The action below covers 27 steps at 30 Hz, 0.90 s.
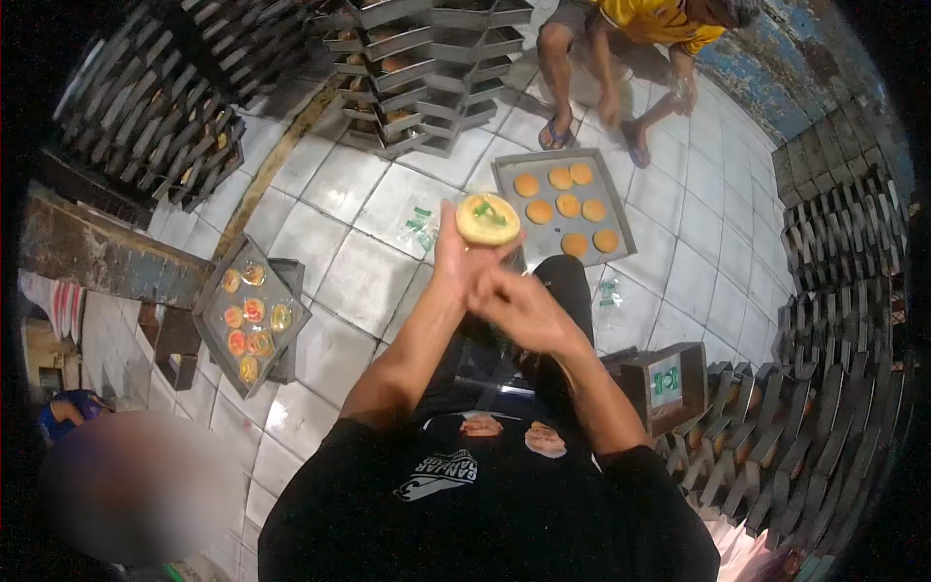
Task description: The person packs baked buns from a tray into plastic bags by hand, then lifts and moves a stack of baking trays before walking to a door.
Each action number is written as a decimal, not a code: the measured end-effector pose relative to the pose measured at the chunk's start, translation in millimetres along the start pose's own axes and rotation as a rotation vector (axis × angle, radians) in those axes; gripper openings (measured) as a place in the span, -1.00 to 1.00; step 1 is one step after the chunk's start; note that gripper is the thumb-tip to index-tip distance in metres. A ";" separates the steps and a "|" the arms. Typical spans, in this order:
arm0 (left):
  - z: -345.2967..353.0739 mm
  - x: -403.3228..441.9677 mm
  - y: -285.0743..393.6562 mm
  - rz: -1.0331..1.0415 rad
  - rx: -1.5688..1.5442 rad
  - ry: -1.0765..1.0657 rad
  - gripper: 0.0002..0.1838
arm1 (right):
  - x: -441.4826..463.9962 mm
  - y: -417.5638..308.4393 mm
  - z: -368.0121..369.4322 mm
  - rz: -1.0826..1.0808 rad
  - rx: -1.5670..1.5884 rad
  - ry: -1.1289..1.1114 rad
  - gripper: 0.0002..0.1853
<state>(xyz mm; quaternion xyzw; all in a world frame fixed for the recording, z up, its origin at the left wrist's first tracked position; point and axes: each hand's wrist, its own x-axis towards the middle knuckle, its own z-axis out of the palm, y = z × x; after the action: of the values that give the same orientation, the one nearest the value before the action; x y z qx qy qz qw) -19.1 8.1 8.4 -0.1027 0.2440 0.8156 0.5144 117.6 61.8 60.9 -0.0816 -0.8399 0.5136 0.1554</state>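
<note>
My left hand (454, 250) is raised palm up and holds a round, pale yellow bun (488, 221). Green marks show across the bun's top, and it looks like a clear wrapper with green print lies over it. Just below, my right hand (519, 308) has its fingers curled in; whether anything is pinched in them I cannot make out. Beyond the bun, a metal tray (621, 218) on the floor carries several golden round buns (567, 205).
Clear bags with green print lie on the tiles (330, 320), one pile (422, 228) left of my hands. Another tray (254, 388) at left holds wrapped buns (254, 310). A box (679, 407) is at right. Stacked trays (427, 78) surround the floor. A person in yellow (669, 19) sits opposite.
</note>
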 end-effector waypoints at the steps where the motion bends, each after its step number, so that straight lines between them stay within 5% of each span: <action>1: -7.1 6.8 3.3 0.077 0.044 -0.014 -0.12 | -8.6 -19.7 -8.4 0.045 0.384 -0.365 -0.82; 2: -13.8 8.1 5.5 0.144 0.089 -0.021 -0.14 | -19.1 -33.0 -11.1 0.098 0.774 -0.729 -0.79; 4: -19.4 -4.4 19.9 0.149 0.087 0.010 -0.17 | -34.1 -35.3 -7.7 -0.023 0.967 -0.786 -0.79; 5: -20.7 -12.5 28.2 0.161 0.079 0.031 -0.21 | -34.5 -18.3 -7.9 -0.090 0.672 -0.374 -0.82; 6: -23.9 -18.8 30.7 0.177 0.068 0.055 -0.24 | -26.8 -10.0 -6.9 0.221 0.406 -0.025 -0.77; 8: -21.3 -50.4 12.0 0.029 0.032 -0.298 -0.35 | -13.4 -4.0 -8.7 -0.189 -0.464 0.466 -0.64; 11: -43.8 -45.2 5.8 -0.175 0.025 -0.221 -0.31 | -19.1 -8.9 2.3 -0.295 -0.408 0.294 -0.71; 13: -45.6 -24.0 8.8 0.433 0.694 0.020 -0.30 | -5.9 1.6 -5.4 -0.298 -0.433 0.287 -0.78; 15: -40.8 -25.4 12.1 0.314 0.668 -0.092 -0.31 | 6.0 25.6 -10.7 0.218 -0.119 0.335 -0.82; 16: -37.1 -26.2 13.4 0.189 0.648 -0.196 -0.32 | 9.3 31.8 -12.3 0.207 -0.129 0.336 -0.82; 17: -27.9 -30.7 7.5 0.348 0.716 -0.055 -0.48 | 14.1 32.7 -14.2 0.150 -0.183 0.382 -0.79; 18: -29.4 -27.4 6.7 0.347 0.719 -0.065 -0.48 | 15.2 33.1 -15.5 0.102 -0.233 0.432 -0.74; 20: -36.0 -17.7 3.4 0.701 0.994 -0.074 -0.67 | 13.7 31.4 -17.4 0.178 -0.212 0.376 -0.80; 24: -26.5 -20.6 3.0 0.608 0.828 -0.027 -0.82 | 17.9 21.6 -14.8 -0.096 -0.362 0.400 -0.82; 26: -17.1 -21.8 5.3 0.578 0.773 -0.006 -0.84 | 20.7 31.3 -20.6 -0.011 -0.308 0.454 -0.75; 27: -14.6 -17.6 8.1 0.575 0.716 0.073 -0.80 | 26.6 41.6 -26.9 0.238 -0.066 0.432 -0.66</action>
<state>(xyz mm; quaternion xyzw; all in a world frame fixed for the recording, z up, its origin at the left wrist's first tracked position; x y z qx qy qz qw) -19.6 -16.0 5.5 0.1248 0.5471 0.7854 0.2612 101.0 111.3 40.1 -0.2928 -0.7880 0.4711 0.2671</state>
